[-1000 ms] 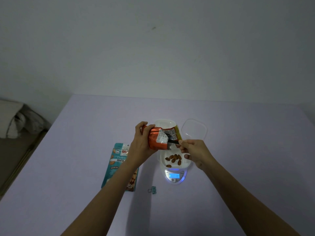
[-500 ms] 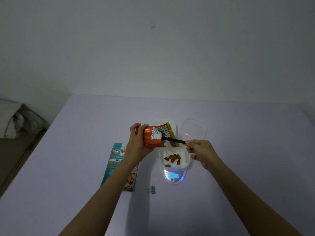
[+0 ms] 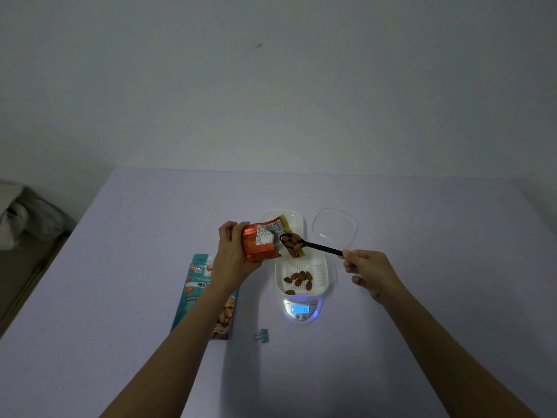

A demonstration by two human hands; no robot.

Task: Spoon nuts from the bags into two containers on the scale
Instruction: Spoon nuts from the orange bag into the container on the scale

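Nuts ride level in the black spoon pinched by right hand just above the scale's white container, left hand clenched on the tilted orange bag, mouth probably kept over it to catch spills.

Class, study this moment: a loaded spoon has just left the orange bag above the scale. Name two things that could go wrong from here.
1. The black spoon is heaped with almonds and held only at the handle's far tip by the right hand; a wobble might drop nuts outside the white container.
2. The left hand holds the orange bag tilted, mouth sideways over the container; nuts might slide out and spoil the reading on the scale.
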